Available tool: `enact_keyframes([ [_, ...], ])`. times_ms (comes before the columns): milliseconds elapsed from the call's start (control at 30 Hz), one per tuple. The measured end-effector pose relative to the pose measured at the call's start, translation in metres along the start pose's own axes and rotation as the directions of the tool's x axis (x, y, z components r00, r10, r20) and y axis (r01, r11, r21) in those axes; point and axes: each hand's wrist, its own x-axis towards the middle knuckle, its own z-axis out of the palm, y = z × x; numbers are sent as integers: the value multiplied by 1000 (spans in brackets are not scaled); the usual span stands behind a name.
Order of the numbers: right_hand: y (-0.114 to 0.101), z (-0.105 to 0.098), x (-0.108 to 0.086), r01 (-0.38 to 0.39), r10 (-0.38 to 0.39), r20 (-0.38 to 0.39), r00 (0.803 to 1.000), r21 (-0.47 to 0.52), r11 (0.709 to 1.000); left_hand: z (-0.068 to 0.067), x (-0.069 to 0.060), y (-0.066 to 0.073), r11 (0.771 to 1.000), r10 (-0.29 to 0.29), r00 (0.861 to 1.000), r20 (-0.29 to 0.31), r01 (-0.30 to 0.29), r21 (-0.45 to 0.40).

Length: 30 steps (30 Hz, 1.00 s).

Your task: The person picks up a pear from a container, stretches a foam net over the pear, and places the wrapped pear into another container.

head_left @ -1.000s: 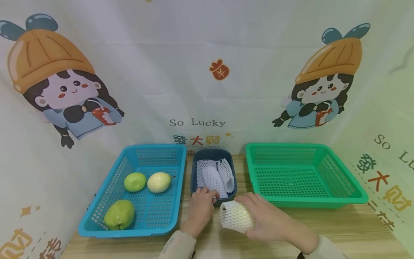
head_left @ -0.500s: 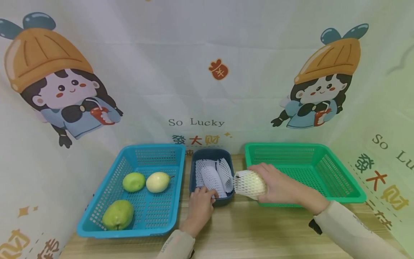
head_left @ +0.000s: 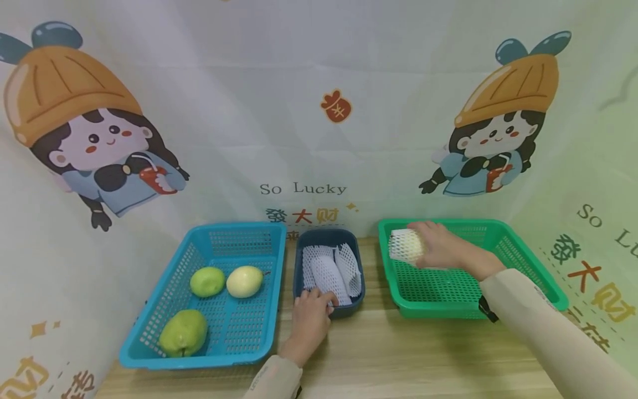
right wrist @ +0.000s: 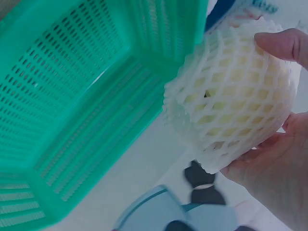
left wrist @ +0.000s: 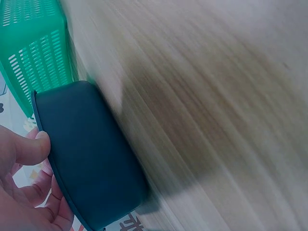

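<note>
Head view | right arm [head_left: 535, 316] stretched forward, right hand [head_left: 441, 246] gripping the net-wrapped fruit [head_left: 406, 245] over the green basket [head_left: 448, 310] | left forearm [head_left: 276, 378] angled inward, left hand [head_left: 311, 317] pinching the near rim of the dark box [head_left: 347, 311]

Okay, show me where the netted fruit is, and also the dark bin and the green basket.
Netted fruit [right wrist: 240, 86]: right wrist view, middle of its net-covered side.
Dark bin [left wrist: 91, 151]: left wrist view, its outer wall.
Green basket [head_left: 441, 308]: head view, its near rim.
</note>
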Motion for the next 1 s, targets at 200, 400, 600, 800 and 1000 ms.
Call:
enact_keyframes([
  [200, 28, 4, 11, -58, 59, 13, 998, -37, 998, 0, -2, 3, 1000, -14, 1000, 21, 14, -4],
  [400, 42, 9, 13, -97, 99, 30, 995, -66, 993, 2, -3, 3, 1000, -2, 1000, -9, 3, 5],
  [600, 45, 16, 18, -66, 69, 47, 996, -72, 995, 0, -3, 1, 1000, 1, 999, -36, 0, 22],
  [800, 44, 23, 26, -33, 43, 100, 994, -97, 995, -1, -2, 1, 1000, -1, 1000, -25, 1, 24],
  [1000, 42, 31, 33, -45, 62, 191, 980, -95, 995, -2, -2, 1, 1000, -2, 1000, -7, 2, 17],
])
